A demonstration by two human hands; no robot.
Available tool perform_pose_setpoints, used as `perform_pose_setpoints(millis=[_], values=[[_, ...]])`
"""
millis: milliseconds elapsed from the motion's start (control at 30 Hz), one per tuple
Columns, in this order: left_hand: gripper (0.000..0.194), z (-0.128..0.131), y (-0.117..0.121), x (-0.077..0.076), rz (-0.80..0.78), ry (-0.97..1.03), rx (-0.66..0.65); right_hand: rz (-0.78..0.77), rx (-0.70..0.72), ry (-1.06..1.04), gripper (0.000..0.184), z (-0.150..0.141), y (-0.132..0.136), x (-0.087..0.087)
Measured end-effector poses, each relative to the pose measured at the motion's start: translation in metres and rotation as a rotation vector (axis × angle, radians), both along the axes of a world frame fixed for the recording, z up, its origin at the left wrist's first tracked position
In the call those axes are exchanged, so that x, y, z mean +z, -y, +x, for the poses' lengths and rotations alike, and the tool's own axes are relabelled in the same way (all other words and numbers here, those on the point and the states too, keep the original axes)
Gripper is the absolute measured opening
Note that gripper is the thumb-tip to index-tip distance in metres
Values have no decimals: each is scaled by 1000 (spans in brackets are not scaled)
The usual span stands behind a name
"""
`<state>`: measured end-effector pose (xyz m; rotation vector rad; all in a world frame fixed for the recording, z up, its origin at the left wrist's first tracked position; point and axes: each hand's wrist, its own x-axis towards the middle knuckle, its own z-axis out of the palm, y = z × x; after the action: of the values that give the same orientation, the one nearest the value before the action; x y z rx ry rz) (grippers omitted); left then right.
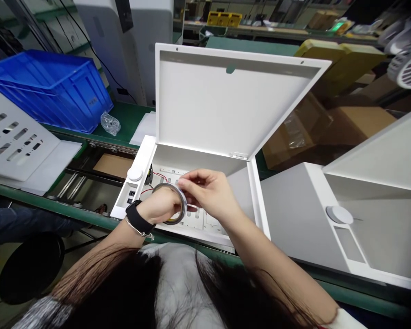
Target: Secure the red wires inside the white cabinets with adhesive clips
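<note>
A silver-grey roll of tape circles the fingers of my left hand, which is closed on it. My right hand pinches at the upper right edge of the roll, with thumb and fingertips together. Both hands are above an open white metal box, whose lid stands raised at the back. Red and black wires show inside at the left, near a white round knob on the box's side strip. My hands hide part of the slotted floor.
Another open white box stands close on the right. To the left are a slotted white panel, a blue crate and crumpled clear plastic. Cardboard boxes lie behind. A black round stool is below left.
</note>
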<state>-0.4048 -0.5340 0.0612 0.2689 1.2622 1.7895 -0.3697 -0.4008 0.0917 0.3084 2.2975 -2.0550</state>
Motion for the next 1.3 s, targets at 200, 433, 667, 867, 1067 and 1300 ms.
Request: perform_pose_setpoints(millis=[200, 433, 667, 867, 1067, 1300], values=[[32, -1, 9, 6, 170, 262, 152, 197, -117, -322, 11, 23, -1, -2], [36, 2, 8, 5, 288, 294, 328, 495, 19, -443, 11, 47, 14, -11], [40, 9, 11, 2, -15, -121, 241, 440, -74, -237, 9, 38, 13, -16], [42, 19, 31, 6, -427, -1183, 21, -61, -100, 116, 32, 16, -16, -15], [23, 17, 39, 16, -480, -1152, -26, -141, -129, 87, 38, 12, -16, -16], [28, 19, 39, 19, -371, -761, 93, 619, -129, -629, 22, 33, -2, -17]])
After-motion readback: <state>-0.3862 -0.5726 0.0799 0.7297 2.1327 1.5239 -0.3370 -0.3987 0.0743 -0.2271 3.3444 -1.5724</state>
